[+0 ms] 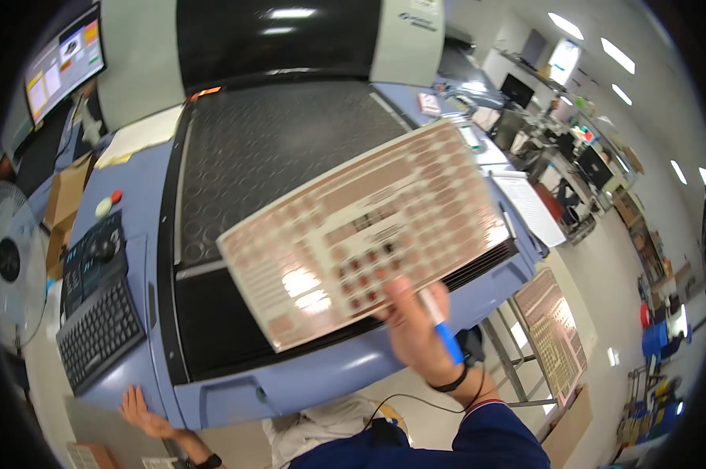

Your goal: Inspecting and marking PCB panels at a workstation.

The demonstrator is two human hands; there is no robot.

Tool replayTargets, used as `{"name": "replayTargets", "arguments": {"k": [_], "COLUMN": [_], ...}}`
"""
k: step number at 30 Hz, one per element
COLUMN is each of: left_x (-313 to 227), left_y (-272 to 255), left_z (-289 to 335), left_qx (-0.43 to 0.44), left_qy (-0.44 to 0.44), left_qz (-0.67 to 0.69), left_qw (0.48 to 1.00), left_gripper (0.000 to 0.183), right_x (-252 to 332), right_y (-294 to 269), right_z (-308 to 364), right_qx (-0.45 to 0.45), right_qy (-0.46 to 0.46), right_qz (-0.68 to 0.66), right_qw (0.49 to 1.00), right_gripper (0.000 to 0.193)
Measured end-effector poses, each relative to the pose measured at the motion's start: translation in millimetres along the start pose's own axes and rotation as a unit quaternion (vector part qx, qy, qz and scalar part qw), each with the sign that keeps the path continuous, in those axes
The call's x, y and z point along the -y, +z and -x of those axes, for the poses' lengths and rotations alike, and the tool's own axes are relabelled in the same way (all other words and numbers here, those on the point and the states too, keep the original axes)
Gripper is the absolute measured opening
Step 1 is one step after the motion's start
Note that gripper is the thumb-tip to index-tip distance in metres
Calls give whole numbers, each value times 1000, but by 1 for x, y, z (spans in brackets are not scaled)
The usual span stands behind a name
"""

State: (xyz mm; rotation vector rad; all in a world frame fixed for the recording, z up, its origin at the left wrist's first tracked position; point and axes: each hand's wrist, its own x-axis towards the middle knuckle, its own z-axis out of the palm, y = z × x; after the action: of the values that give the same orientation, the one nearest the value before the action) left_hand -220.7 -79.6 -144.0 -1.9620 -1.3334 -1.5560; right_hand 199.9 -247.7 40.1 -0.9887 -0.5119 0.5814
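Note:
My right hand grips the near edge of a flat rectangular circuit board panel, thumb on top. The panel is pale with rows of copper-brown patches, and it is tilted above the machine's black bed. A white and blue pen is tucked in the same hand, its blue end pointing back to my wrist. My left hand rests with fingers stretched out at the machine's front left edge, below a black keyboard, holding nothing.
The blue machine has a dark dotted bed under a black hood. Left of it are a mouse, a screen and a fan. Similar panels lean on a rack at the right. Papers lie on the right side.

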Motion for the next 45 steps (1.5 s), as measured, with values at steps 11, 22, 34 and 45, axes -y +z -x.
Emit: {"name": "replayTargets", "arguments": {"k": [11,22,34,45], "left_x": [-3,-31,-34,-37], "left_y": [1,17,0,1], "left_z": [-4,-13,-15,-15], "left_qx": [-1,-19,-21,-10], "left_qy": [-15,-23,-59,-56], "left_qz": [-39,-4,-26,-31], "left_qw": [999,1000,998,998], "left_gripper": [53,52,51,52], "right_x": [-5,-51,-70,-93], "right_y": [26,46,84,63], "right_z": [21,-129,-87,-145], "right_qx": [23,57,464,452], "right_qy": [-66,144,-202,-165], "right_qz": [153,-122,583,608], "right_qw": [986,980,636,632], "right_gripper": [43,19,52,65]}}
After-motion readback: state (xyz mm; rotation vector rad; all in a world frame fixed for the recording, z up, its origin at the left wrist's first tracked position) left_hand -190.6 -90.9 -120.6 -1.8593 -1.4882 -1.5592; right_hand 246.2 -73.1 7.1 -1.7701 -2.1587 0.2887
